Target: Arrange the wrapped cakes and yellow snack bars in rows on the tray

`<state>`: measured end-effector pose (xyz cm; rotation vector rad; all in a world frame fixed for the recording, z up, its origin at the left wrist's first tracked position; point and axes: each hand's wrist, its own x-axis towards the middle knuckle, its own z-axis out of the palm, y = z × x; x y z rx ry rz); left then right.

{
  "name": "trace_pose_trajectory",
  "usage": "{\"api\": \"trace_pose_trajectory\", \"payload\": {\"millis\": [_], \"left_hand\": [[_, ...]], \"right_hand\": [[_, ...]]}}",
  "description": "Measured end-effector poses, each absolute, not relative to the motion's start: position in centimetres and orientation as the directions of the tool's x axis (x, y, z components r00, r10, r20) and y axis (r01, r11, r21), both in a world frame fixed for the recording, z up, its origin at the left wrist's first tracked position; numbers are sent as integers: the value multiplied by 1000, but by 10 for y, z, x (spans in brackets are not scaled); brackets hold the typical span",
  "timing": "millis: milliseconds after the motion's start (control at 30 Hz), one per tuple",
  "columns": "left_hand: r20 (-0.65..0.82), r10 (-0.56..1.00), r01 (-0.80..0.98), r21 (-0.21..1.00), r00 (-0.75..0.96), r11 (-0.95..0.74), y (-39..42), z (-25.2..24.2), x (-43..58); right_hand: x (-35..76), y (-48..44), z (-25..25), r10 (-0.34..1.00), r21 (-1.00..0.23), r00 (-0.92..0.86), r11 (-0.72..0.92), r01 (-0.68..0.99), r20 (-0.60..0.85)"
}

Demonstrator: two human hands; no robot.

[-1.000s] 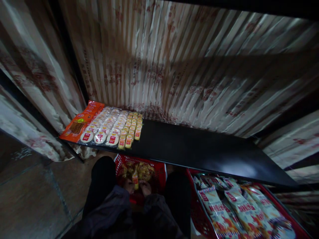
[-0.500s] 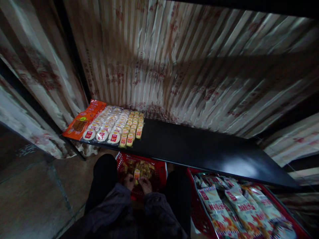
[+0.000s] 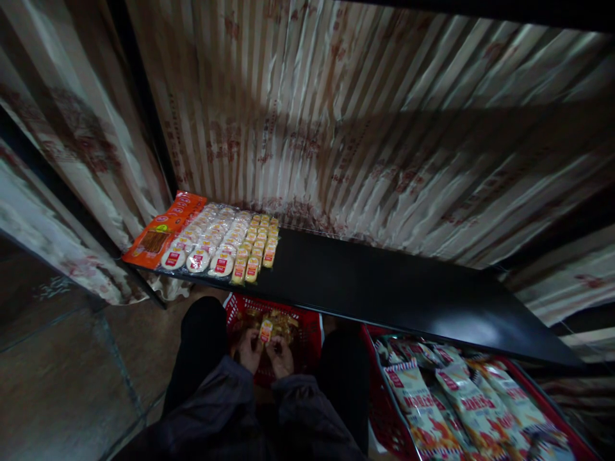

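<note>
My left hand [image 3: 250, 351] and my right hand [image 3: 281, 356] are close together over a small red basket [image 3: 310, 333] between my knees. Both pinch a small yellow snack packet with a red label [image 3: 264, 331], held upright above the loose yellow packets in the basket. On the black shelf [image 3: 384, 288] in front of me, at its left end, lie neat rows of round white packets [image 3: 206, 240], two columns of small yellow packets [image 3: 254, 246] and an orange flat packet [image 3: 161, 232].
A larger red basket [image 3: 384, 410] at lower right holds long white-and-red snack bags [image 3: 461, 403]. Striped paper lines the back wall behind the shelf. A tiled floor lies at lower left. My dark trouser knees flank the small basket.
Both hands have lifted the small yellow packet a little higher out of the red basket. The view has shifted slightly; the shelf's rows look the same.
</note>
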<state>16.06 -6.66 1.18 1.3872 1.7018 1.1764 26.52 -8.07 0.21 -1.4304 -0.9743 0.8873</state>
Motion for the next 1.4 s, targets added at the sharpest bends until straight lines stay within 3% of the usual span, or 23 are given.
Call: {"api": "trace_pose_trajectory", "payload": {"millis": [300, 500, 967, 1400], "left_hand": [[94, 952, 363, 932, -291, 19, -72, 35, 169], [90, 961, 342, 940, -261, 5, -70, 45, 166], [83, 954, 316, 949, -289, 14, -70, 50, 156], [129, 936, 251, 967, -326, -46, -68, 100, 164]], "right_hand": [[265, -81, 47, 934, -993, 349, -102, 64, -73], [266, -77, 73, 952, -994, 303, -72, 87, -43], [245, -77, 68, 904, -995, 426, -66, 69, -31], [255, -65, 92, 944, -993, 328, -62, 105, -24]]}}
